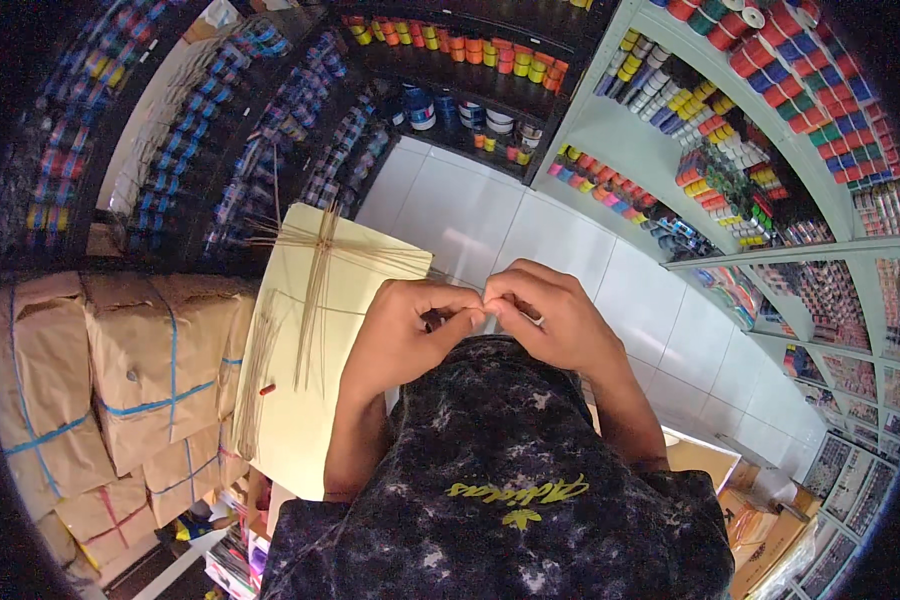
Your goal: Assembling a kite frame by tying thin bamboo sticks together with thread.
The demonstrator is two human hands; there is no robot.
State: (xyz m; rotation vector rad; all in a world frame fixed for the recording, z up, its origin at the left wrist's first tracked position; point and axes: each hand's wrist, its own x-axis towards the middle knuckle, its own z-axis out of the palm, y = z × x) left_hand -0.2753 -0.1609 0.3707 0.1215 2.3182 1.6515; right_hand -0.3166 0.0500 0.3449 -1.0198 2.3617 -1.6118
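My left hand (417,318) and my right hand (547,312) meet in front of my chest, thumbs and forefingers pinched together and fingertips touching. Whatever is between them is too fine to make out. A faint thin line runs toward the fingers from the pale yellow board (295,430), which lies to the left of my left hand. On that board, long thin brown sticks (320,260) cross one another in a loose bundle, and more thin sticks (255,375) lie along its left edge. A small dark red piece (268,389) rests near them.
Brown paper parcels (140,350) tied with blue string are stacked at the left. Dark racks (260,130) of small packed goods stand behind them. Pale green shelves (610,130) with coloured spools rise on the right. White floor tiles (560,235) lie beyond my hands. A cardboard box (760,530) sits lower right.
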